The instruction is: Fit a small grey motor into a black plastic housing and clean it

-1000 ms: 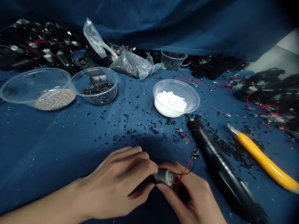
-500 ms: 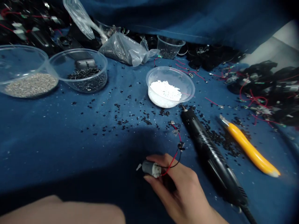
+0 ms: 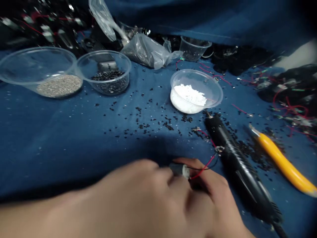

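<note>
Your left hand (image 3: 138, 195) has swung back in from lower left, blurred, fingers curled at the small metal motor (image 3: 179, 171); whether it grips, you cannot tell. Your right hand (image 3: 210, 195) is grasping the motor at bottom centre, red and black wires (image 3: 205, 166) trailing right, so both hands are now together at it. Just right lie a black soldering iron (image 3: 237, 162) and a yellow utility knife (image 3: 279, 165). Further: bowl of white granules (image 3: 195, 70) top centre; bowls of grey granules (image 3: 37, 47) and black pins (image 3: 104, 51) upper left
</note>
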Available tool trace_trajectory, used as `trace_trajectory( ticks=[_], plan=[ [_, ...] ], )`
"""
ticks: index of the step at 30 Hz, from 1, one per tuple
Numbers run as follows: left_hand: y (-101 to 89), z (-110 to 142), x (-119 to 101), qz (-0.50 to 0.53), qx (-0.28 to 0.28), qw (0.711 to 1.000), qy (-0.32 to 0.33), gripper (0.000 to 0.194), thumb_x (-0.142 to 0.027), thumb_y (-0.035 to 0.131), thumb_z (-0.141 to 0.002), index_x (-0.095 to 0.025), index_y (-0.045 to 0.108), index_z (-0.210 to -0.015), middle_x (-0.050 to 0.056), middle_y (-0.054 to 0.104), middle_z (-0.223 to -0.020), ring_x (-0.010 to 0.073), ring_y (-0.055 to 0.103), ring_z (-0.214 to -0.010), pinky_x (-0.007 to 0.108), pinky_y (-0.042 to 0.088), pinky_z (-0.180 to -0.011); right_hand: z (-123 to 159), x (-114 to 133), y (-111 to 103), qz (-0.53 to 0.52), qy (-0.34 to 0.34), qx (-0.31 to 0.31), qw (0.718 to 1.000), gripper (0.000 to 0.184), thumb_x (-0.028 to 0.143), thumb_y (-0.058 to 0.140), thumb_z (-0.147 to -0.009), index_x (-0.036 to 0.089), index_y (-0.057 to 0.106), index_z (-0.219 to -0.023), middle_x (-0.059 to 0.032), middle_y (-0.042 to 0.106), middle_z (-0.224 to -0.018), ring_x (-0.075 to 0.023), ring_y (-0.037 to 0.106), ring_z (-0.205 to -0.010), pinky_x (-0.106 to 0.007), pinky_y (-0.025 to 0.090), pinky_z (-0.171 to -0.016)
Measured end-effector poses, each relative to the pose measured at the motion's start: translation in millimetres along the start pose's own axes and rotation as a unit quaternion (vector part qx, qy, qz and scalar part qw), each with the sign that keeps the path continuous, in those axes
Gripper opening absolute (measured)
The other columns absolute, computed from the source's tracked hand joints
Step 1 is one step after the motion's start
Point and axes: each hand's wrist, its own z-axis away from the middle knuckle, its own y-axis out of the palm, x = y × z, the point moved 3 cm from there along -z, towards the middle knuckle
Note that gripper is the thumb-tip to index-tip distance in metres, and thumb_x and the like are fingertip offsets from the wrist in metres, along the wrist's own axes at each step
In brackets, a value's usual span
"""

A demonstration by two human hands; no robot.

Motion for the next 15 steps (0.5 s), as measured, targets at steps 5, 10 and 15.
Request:
trace_trajectory(
  ticks=[5,10,15],
  plan=[
    [-13.7,-15.8,38.1,0.019,0.121,0.984,-0.131,0.016,-0.031,0.069,-0.082,-0.022,0.055,-0.082,-0.004,0.063,-0.074,0.0195,0.065,-0.068,0.03,0.041,-0.058,1.3,-5.3,-3.4,-0.059,0.049,-0.025,0.997,0.015,0.028,0.06,-0.091,0.02,0.064,-0.102,-0.0007,0.067,-0.08,-0.0118,0.061,-0.061,-0.019,0.049,-0.053],
    [4.6,-16.7,42.4,0.05,0.126,0.985,-0.103,0.011,-0.023,0.067,-0.085,-0.021,0.057,-0.089,-0.002,0.065,-0.087,0.0208,0.065,-0.085,0.03,0.042,-0.068,3.2,-14.3,-4.7,-0.12,0.088,-0.045,0.988,0.019,0.033,0.061,-0.091,0.02,0.064,-0.105,-0.0032,0.066,-0.082,-0.0138,0.062,-0.067,-0.02,0.05,-0.056],
    [11.9,-8.9,39.5,0.076,0.115,0.987,-0.081,0.017,-0.01,0.063,-0.086,-0.022,0.058,-0.095,-0.001,0.065,-0.093,0.0209,0.066,-0.086,0.03,0.045,-0.075,4.6,-12.2,-4.2,-0.169,0.115,-0.072,0.976,0.019,0.034,0.063,-0.087,0.021,0.066,-0.101,-0.0009,0.061,-0.072,-0.0101,0.051,-0.053,-0.019,0.043,-0.048]
  ],
)
